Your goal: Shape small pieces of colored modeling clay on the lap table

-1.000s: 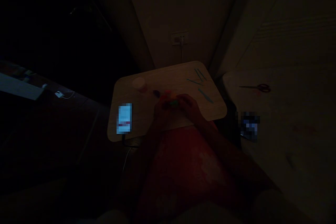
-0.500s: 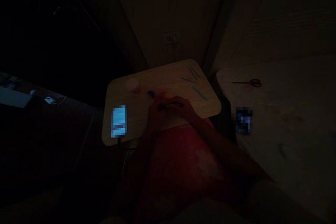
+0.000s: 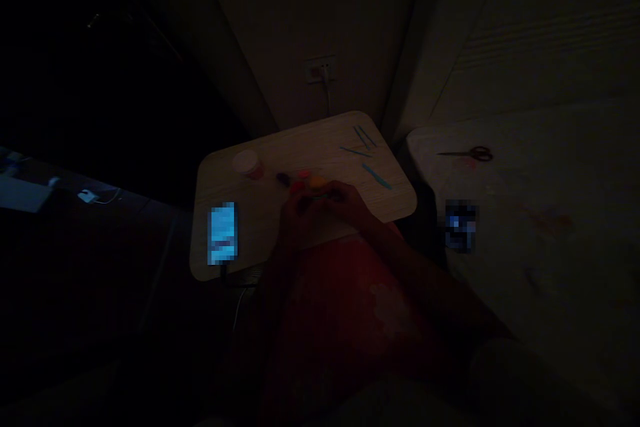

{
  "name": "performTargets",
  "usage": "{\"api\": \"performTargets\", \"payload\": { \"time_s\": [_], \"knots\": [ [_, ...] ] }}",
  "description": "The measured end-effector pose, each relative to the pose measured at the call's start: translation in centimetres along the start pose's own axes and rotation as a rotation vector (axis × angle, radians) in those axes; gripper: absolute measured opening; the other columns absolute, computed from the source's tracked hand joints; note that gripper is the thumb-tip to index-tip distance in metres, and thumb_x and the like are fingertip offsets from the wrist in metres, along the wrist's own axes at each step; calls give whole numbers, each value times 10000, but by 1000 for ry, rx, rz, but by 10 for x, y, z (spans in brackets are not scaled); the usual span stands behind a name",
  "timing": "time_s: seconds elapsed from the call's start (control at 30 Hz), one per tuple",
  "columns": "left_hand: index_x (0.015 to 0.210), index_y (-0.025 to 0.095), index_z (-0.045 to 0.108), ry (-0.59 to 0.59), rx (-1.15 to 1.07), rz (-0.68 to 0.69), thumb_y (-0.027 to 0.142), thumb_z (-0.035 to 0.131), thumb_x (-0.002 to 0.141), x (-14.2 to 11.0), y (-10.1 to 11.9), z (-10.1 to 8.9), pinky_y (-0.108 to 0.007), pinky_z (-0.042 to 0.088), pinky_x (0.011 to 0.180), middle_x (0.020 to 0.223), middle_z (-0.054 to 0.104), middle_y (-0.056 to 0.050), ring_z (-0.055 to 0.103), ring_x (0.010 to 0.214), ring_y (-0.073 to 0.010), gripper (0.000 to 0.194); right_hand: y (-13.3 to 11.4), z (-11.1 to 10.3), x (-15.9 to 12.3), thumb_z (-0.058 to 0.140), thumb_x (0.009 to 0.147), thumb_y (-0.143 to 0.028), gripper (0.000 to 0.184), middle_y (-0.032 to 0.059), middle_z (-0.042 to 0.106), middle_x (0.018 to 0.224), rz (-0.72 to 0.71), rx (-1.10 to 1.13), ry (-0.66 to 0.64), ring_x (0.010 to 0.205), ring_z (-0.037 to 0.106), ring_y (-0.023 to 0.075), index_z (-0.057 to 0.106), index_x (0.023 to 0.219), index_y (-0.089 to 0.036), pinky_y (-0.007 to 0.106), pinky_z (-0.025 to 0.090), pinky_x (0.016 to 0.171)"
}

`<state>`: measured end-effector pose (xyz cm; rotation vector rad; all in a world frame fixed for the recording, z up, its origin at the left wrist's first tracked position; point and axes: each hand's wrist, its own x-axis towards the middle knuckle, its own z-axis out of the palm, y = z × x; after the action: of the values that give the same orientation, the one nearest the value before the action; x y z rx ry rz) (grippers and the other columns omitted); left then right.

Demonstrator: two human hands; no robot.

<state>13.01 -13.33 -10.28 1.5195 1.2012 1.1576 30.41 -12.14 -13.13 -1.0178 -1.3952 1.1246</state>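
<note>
The left hand (image 3: 299, 204) and right hand (image 3: 346, 199) are meeting around a green piece (image 3: 319, 197), which is showing less than a second ago; darkness is hiding whether either is gripping it. A yellow lump (image 3: 317, 181), now showing more, is lying just beyond. Blue tools (image 3: 377, 176) and a glowing screen (image 3: 223, 233) are resting on the wooden tabletop (image 3: 260, 220); a wall socket (image 3: 314, 72) is showing behind.

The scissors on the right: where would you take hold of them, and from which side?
I'd take the scissors by their handle loops, probably from above and the right: they lie flat on the pale surface, loops facing right, while the slim blades point left, toward the wooden table.
</note>
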Motion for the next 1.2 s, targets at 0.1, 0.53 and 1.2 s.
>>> {"api": "performTargets", "payload": {
  "time_s": [0.1,0.53,1.2],
  "knots": [
    [905,211,738,27,79,-19,462,786,809,1,-3,3,-368,560,870,906,759,-60,717,940,-259,273,1,1,-2,807,759,-461,329,60,775,934,1,-13,20,828,708,201,738,949,-203,338,573,785],
    [878,211,736,15,136,59,379,731,859,1,-5,3,-344,557,831,896,767,-51,704,853,-230,169,1,2,-4,841,708,-402,254,52,801,868,44,40,54,767,732,203,787,865,-209,335,594,743],
    [781,208,685,200,90,67,271,746,786,-4,-10,12,-343,566,859,830,735,-42,713,940,-245,88,-10,8,-12,755,805,-292,97,73,775,912,-159,-134,182,834,717,210,791,870,-231,357,585,786]
  ]
}}
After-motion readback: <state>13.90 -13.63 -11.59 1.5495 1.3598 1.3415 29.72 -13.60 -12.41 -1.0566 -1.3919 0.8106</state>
